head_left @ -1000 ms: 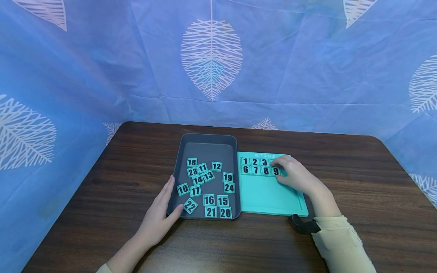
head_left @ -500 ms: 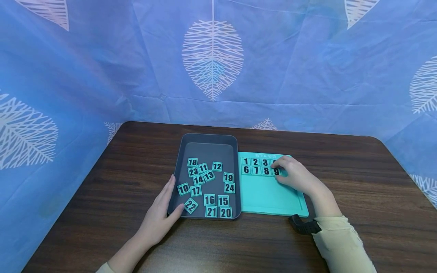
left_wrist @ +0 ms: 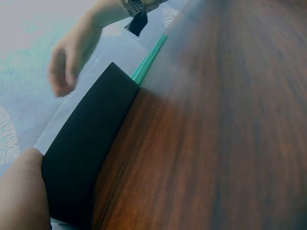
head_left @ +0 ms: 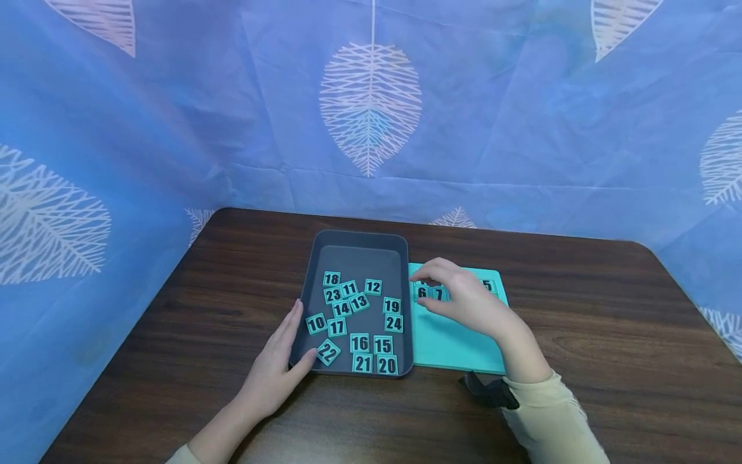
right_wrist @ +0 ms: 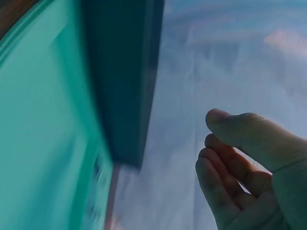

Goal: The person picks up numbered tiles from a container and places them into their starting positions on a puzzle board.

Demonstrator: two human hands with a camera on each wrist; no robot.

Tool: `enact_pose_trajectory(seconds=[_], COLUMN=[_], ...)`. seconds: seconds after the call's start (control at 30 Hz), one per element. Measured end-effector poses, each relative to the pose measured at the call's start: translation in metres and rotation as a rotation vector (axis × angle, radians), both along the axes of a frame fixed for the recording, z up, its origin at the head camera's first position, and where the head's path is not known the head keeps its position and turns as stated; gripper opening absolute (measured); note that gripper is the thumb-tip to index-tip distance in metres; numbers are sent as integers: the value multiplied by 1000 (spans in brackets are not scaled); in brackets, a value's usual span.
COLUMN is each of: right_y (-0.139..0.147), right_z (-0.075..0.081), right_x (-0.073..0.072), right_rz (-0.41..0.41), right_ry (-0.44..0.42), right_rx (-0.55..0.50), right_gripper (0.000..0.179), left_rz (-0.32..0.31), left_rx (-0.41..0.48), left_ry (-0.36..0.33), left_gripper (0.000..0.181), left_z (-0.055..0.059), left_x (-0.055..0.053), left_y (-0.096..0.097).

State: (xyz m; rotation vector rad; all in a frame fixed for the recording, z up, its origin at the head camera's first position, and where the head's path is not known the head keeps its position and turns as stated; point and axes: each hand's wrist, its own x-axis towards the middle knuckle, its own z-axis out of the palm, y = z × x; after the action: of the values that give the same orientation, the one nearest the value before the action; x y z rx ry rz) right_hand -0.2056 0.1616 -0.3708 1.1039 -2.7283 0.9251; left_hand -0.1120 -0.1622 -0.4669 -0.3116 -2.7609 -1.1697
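Observation:
My left hand point(head_left: 268, 377) rests against the left side of a dark grey tray point(head_left: 362, 256), fingers straight along the wall and thumb over the front left corner near the 22 tile point(head_left: 328, 352). Several turquoise number tiles lie loose in the tray. Above the turquoise board point(head_left: 455, 345) hovers my right hand point(head_left: 466, 299), thumb and fingers apart; the right wrist view shows nothing between them. It covers part of the board's two rows of tiles; the 6 tile point(head_left: 422, 293), the 7 tile point(head_left: 439, 294) and the 5 tile point(head_left: 488, 285) show around it.
The board lies right up against the tray's right side. Both are on a dark wooden table point(head_left: 591, 322). A blue cloth point(head_left: 261, 96) with white leaf prints hangs behind and to the left. A black band point(head_left: 489, 392) is on the right wrist.
My right hand has lifted from beside the 9 tile and moved left over the board towards the tray, its fingers spreading. My left hand stays at the tray. The head view has shifted slightly.

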Motion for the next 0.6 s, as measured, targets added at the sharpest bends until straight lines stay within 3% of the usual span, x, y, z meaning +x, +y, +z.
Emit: enact_pose_trajectory(seconds=[0.23, 0.4, 0.6], right_y=[-67, -109, -138], right_z=[11, -2, -24], right_x=[4, 3, -3], right_rz=[170, 236, 241], right_ry=[2, -28, -91], right_rx=[16, 58, 105], right_gripper=[33, 36, 37], left_rz=[10, 7, -3], left_rx=[6, -3, 3], left_ry=[-14, 4, 9], left_gripper=[76, 77, 78], left_z=[0, -2, -1], left_x=[1, 0, 1], left_y=[0, 0, -1])
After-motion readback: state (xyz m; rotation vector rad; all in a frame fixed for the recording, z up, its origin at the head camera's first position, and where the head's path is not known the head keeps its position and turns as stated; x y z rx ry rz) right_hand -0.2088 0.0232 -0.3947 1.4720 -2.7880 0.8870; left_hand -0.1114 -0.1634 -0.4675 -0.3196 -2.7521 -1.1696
